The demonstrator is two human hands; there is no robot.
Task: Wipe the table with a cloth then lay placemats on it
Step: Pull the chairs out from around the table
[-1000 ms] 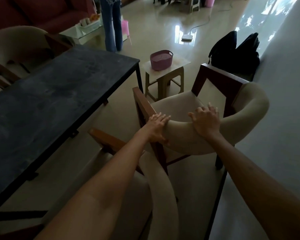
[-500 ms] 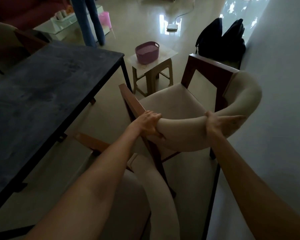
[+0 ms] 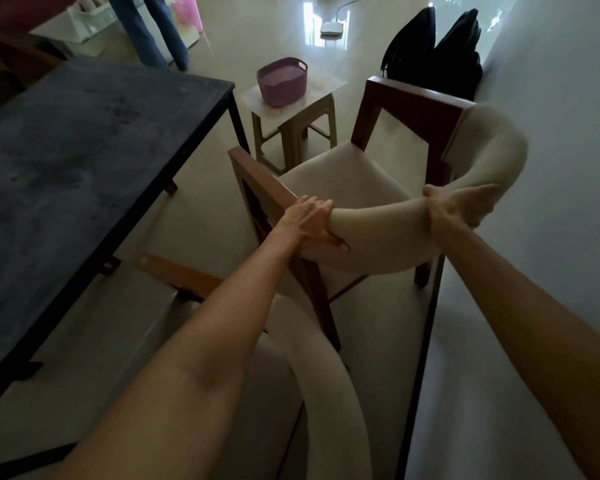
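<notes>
Head view looks down on both hands gripping the cream padded backrest (image 3: 378, 233) of a wooden armchair: left hand (image 3: 310, 223) curls its fingers round the left end, right hand (image 3: 459, 206) wraps the right part. Dark table (image 3: 84, 150) stands left, apart from the chair; a purple basket (image 3: 282, 81) sits on a stool (image 3: 291, 123) beyond.

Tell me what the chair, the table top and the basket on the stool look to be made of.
Chair: reddish-brown wooden frame with a smooth sheen; cream padded seat and backrest, probably fabric or leatherette, dented where each hand grips it. Table top: dark, matte, mottled like stone or slate, though a painted surface is possible. Basket: purple moulded plastic, judging by its perforated lattice walls.
</notes>
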